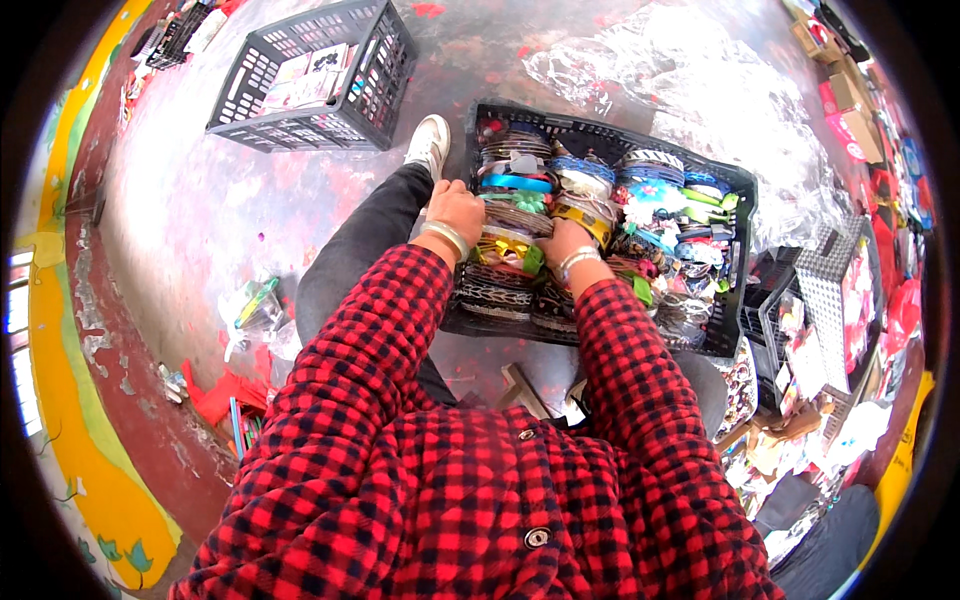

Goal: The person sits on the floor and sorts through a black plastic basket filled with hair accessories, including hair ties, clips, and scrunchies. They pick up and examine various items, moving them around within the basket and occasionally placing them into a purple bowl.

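A black plastic crate (740,262) lies in front of me, packed with rows of bands that look like headbands, some with bows and flowers. My left hand (457,212) is closed at the left end of a stack of brown headbands (513,218) in the left row. At the stack's right end my right hand (566,246) has its fingers curled against the bands, their tips partly hidden. Headbands with yellow bows (503,248) sit just nearer to me, and a bright blue headband (517,183) lies just beyond. Patterned black-and-white headbands (495,296) fill the near left corner.
Beyond my left shoe (430,143) stands a grey slotted crate (300,128) with flat packs inside. Clear plastic sheeting (690,80) spreads across the floor at the far right. More crates (825,300) and loose goods crowd the right side. A plastic bag (255,312) lies at left.
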Available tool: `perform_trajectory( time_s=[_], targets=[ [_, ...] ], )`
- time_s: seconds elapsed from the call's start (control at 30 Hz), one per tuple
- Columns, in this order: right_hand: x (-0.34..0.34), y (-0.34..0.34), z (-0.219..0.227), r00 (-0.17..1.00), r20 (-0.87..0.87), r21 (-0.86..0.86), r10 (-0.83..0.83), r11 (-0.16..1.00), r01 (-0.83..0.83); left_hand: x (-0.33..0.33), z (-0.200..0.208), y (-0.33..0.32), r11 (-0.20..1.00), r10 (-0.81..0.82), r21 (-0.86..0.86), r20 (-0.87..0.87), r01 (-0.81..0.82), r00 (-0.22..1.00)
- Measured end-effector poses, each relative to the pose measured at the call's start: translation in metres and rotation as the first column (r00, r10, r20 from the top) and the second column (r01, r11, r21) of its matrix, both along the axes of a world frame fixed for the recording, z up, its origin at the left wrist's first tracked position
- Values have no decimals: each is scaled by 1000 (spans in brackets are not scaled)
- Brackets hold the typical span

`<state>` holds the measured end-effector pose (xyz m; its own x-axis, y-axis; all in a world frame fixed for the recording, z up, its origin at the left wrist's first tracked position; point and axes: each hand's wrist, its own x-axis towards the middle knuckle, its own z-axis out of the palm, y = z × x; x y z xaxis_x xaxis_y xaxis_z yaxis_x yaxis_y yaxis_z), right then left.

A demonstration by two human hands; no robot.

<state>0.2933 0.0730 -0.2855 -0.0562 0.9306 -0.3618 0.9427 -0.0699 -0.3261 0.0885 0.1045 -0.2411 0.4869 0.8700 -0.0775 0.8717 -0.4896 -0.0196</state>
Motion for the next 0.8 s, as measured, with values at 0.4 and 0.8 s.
perform_trajectory(
  time_s=[0.4, 0.8],
  targets=[
    [-45, 20, 42, 901, -243, 103, 359, 933, -344, 30, -33, -53, 631, 775, -540, 451, -556, 442],
    [-19, 39, 36, 724, -689, -50, -46, 999, 17, 40, -83, -39, 644, 763, -600, 458, -476, 456]
  ],
)
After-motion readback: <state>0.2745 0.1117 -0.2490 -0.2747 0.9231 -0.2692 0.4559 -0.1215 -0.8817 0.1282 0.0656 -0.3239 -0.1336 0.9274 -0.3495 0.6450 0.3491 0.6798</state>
